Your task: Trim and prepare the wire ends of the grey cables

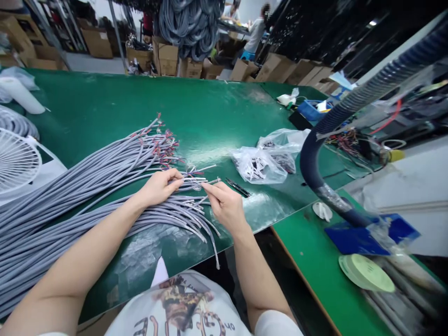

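Observation:
Grey cables lie across the table in two bundles. The far bundle (115,151) ends in fanned-out red and other thin coloured wires. In the near bundle (168,212) the ends are whitish. My left hand (161,186) is closed, thumb and forefinger pinching a grey cable close to its pale end. Just right of it, my right hand (227,203) is closed in a pinch at the cable's tip; what lies between its fingertips is too small to make out. Black thread snips (238,187) rest on the table beyond my right hand.
Clear plastic bags (261,164) of small white and dark parts lie right of the snips. A dark flexible hose (311,154) arches over the right side. A white fan (17,161) stands at left. Cardboard boxes (168,56) and two people (257,35) are beyond the table.

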The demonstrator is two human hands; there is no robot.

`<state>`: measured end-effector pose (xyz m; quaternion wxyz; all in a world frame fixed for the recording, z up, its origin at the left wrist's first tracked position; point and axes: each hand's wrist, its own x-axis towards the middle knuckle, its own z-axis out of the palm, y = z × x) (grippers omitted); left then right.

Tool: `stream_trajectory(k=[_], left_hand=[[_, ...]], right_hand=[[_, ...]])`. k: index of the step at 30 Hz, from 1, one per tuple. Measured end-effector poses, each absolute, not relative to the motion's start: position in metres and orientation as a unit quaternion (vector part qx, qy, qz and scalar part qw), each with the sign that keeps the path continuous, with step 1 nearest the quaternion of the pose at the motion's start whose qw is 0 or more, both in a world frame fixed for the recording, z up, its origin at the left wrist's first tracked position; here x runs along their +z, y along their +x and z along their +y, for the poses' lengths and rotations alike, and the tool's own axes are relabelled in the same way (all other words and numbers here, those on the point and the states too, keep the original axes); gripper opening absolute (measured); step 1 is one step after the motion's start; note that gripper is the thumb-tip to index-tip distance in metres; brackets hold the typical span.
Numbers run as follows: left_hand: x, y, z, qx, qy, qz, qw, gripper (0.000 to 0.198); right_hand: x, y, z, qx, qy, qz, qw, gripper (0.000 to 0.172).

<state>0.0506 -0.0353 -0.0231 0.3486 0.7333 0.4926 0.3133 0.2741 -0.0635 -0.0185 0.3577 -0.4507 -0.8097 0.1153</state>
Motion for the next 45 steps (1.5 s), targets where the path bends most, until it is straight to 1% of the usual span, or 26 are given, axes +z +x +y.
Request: stream_trajectory(k=[4,7,15,18,25,28,32,36,39,41,45], left_hand=[[-0.021,0.05,-0.036,0.306,0.741,0.489,0.343,0.021],[-0.021,0.05,-0.036,0.304,0.743,0.489,0.342,0.02],[-0.023,0.051,-0.036,0.303,0.755,0.475,0.334,0.018],[-0.024,0.051,-0.037,0.299,0.758,0.475,0.332,0.018],[-0.027,0.05,-0.038,0.283,0.757,0.484,0.337,0.02],[-0.027,0.051,-0.038,0.288,0.75,0.484,0.348,0.021],[-0.025,0.053,-0.038,0.306,0.724,0.478,0.392,0.023],[-0.022,0.054,-0.038,0.311,0.665,0.471,0.489,0.027],[-0.023,0.056,-0.038,0.318,0.619,0.466,0.547,0.024],[-0.024,0.057,-0.037,0.334,0.603,0.455,0.564,0.023],[-0.024,0.058,-0.037,0.351,0.613,0.432,0.561,0.02]], right_hand=[[-0.025,0.271,-0.059,0.043,-0.467,-0.821,0.324,0.03],[-0.026,0.27,-0.056,0.021,-0.471,-0.825,0.311,0.03],[-0.028,0.266,-0.051,0.052,-0.455,-0.833,0.31,0.029],[-0.028,0.265,-0.05,0.064,-0.453,-0.833,0.311,0.027],[-0.024,0.264,-0.048,0.064,-0.44,-0.85,0.282,0.023],[-0.025,0.26,-0.045,0.086,-0.428,-0.851,0.292,0.019],[-0.028,0.257,-0.04,0.109,-0.419,-0.846,0.311,0.016],[-0.03,0.257,-0.038,0.144,-0.421,-0.834,0.326,0.016],[-0.031,0.256,-0.039,0.17,-0.429,-0.818,0.343,0.014],[-0.033,0.255,-0.041,0.191,-0.433,-0.801,0.366,0.013],[-0.036,0.251,-0.046,0.238,-0.447,-0.753,0.421,0.01]])
